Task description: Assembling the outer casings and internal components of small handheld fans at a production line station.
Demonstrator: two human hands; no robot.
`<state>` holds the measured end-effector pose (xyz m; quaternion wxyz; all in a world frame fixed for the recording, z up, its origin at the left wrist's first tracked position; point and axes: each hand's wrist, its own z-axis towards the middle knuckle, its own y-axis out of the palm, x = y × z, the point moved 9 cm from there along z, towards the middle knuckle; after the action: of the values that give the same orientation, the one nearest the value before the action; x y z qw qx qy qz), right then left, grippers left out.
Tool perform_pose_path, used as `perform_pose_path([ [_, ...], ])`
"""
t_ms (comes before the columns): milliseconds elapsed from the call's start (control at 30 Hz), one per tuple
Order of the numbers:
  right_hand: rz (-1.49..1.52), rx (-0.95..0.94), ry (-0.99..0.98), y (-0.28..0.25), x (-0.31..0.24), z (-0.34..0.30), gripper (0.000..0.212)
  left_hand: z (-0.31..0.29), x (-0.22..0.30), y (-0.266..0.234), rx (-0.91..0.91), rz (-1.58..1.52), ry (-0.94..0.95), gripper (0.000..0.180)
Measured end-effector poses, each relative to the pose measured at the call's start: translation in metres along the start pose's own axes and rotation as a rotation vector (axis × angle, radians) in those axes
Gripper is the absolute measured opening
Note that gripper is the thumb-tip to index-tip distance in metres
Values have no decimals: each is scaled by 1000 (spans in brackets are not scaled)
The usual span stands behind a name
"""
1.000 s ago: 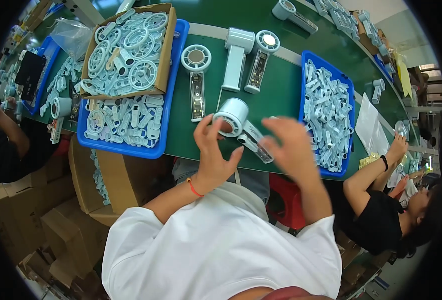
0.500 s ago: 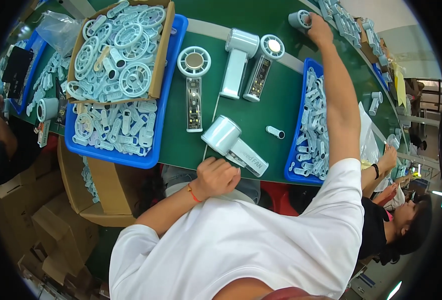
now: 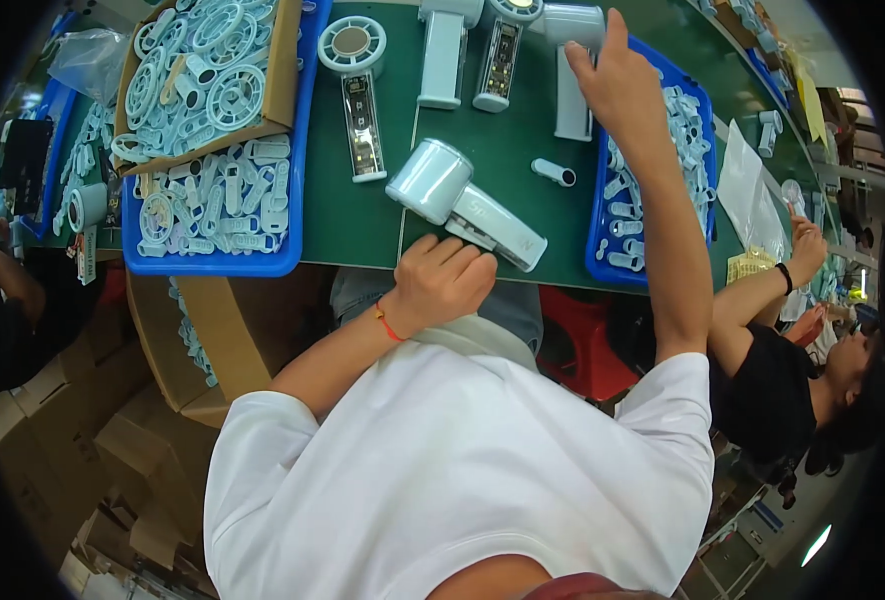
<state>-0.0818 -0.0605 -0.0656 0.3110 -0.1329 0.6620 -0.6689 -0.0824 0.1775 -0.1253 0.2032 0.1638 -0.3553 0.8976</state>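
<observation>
My right hand (image 3: 620,95) is at the upper right, index finger and thumb spread. A pale blue handheld fan (image 3: 574,95) lies just left of its thumb; whether they touch is hard to tell. My left hand (image 3: 445,282) rests curled in a fist at the table's near edge, with nothing visible in it. Directly beyond it lies another closed handheld fan (image 3: 503,228), tilted toward the right. A handheld fan with its circuit board showing (image 3: 364,125) lies farther left. Between it and my right hand are a closed fan (image 3: 444,62) and a second open-bodied fan (image 3: 499,62).
A small pale blue cover (image 3: 554,172) lies on the green table (image 3: 503,150). Blue trays of parts stand left (image 3: 298,200) and right (image 3: 595,225); a cardboard box (image 3: 281,90) of rings and covers sits on the left one. A co-worker's hand (image 3: 808,248) is at the right.
My right hand has come back toward me from the far side, bringing a fan beside the others and loosening its fingers. My left fist has stayed by the near fan. The view has shifted.
</observation>
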Motion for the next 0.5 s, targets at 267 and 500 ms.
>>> perform_pose_path([
  [267,272,-224,-564,49,-56,-149,59,-9,-9,-21,116,-416,-1,15],
  [500,756,-302,-262,59,-46,-163,67,-19,-31,-23,81,-622,-319,11],
])
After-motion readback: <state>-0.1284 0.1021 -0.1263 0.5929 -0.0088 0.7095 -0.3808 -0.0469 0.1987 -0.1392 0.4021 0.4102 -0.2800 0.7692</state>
